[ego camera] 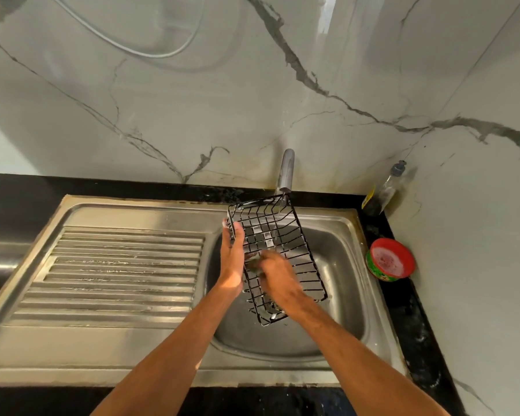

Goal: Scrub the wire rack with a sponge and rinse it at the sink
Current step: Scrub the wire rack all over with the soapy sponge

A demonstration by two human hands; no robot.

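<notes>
A black wire rack is held tilted over the steel sink basin, its far end under the tap. My left hand grips the rack's left rim. My right hand lies inside the rack, closed on a dark green sponge that only peeks out between both hands. A thin stream of water seems to fall from the tap onto the rack's far edge.
A ribbed steel drainboard stretches left of the basin. On the black counter at the right stand a red-rimmed tub of dish soap and a bottle in the corner. A marble wall rises behind.
</notes>
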